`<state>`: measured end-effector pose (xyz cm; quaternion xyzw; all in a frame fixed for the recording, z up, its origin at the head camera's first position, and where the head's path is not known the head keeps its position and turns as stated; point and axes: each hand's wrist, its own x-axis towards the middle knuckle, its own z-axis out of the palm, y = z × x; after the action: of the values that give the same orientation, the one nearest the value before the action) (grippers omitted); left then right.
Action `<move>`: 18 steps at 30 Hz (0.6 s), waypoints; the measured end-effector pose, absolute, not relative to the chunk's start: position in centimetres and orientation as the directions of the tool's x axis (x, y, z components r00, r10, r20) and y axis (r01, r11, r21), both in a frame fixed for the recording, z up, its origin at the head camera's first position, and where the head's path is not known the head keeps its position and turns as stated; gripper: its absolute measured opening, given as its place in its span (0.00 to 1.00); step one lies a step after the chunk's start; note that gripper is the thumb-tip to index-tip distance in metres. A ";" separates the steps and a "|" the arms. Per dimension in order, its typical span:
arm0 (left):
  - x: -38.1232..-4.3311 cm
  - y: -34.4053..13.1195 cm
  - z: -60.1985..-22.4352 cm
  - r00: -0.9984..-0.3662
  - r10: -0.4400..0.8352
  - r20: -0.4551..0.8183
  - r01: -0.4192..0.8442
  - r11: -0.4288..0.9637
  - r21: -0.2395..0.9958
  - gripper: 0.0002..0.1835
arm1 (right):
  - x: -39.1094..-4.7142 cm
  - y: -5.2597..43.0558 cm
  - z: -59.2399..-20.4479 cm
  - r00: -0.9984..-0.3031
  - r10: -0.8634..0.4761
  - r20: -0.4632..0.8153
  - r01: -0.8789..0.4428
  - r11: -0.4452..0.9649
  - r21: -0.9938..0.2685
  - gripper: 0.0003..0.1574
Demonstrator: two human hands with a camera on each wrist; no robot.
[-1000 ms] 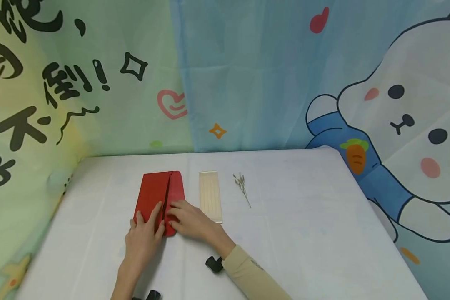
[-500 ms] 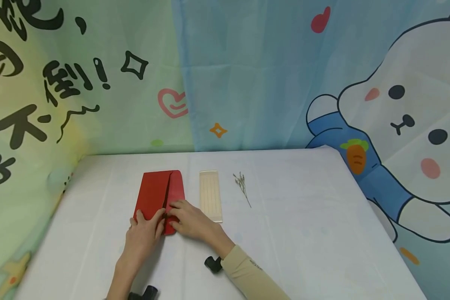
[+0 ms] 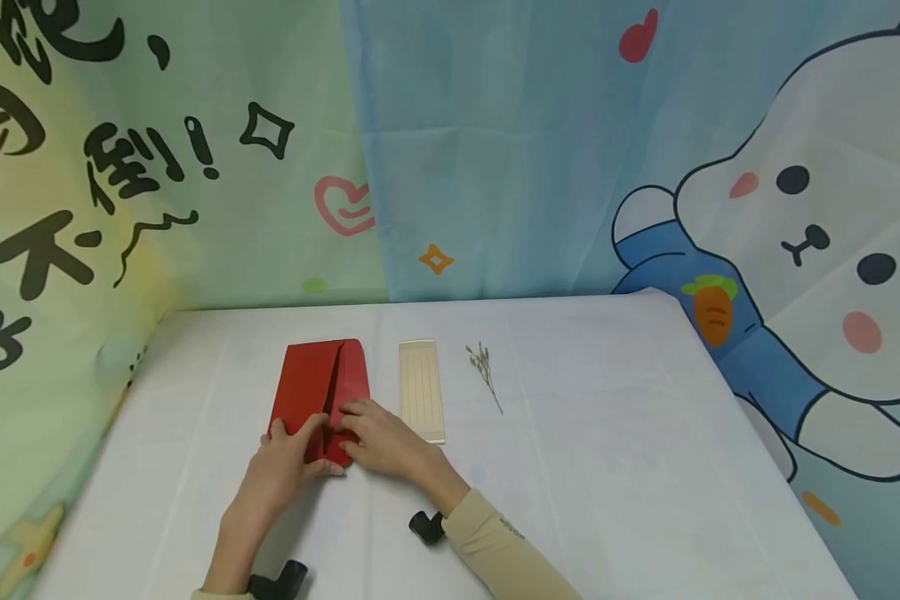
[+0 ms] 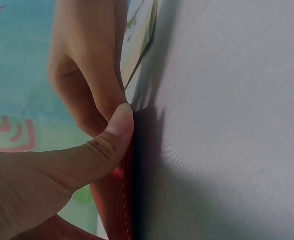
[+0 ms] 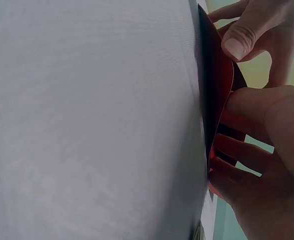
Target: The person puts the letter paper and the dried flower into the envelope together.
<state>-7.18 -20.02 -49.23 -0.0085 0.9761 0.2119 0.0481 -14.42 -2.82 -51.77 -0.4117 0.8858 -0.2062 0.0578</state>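
A red paper envelope [image 3: 303, 379] lies on the white table, its lighter red flap [image 3: 355, 375] along the right side with a dark gap at the fold. My left hand [image 3: 277, 467] grips the envelope's near end, thumb out along the bottom edge and fingers on top. In the left wrist view the left thumb [image 4: 99, 155] presses that red edge. My right hand [image 3: 386, 442] holds the flap with bent fingers near its lower part. Close up in the right wrist view, the flap [image 5: 222, 85] stands lifted between both hands.
Right of the envelope lies a cream rectangular piece with lengthwise lines [image 3: 421, 392]. A small dried sprig [image 3: 483, 371] lies farther right. Black wrist devices [image 3: 427, 527] sit at both wrists. A printed cloth backdrop [image 3: 495, 167] rises behind the white table [image 3: 607, 467].
My left hand has shifted slightly, its thumb moving out to the right along the envelope's near edge. The gap by the flap looks wider at the bottom. My right hand stays almost still.
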 end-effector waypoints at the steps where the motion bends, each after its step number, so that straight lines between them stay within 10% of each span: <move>1: -7.2 -20.0 -49.2 -0.995 0.006 -0.099 -0.035 0.910 0.414 0.37 | -14.4 -2.8 -51.8 -0.655 -0.753 0.066 -0.704 0.577 -0.414 0.18; 18: -7.3 -19.7 -49.0 -0.990 -0.003 -0.143 -0.062 0.912 0.405 0.37 | -14.7 -2.2 -51.2 -0.691 -0.718 0.090 -0.667 0.584 -0.462 0.15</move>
<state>-7.26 -19.69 -48.99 -0.0167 0.9754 0.2087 0.0697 -14.73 -2.20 -51.22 -0.3897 0.8884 -0.2366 0.0530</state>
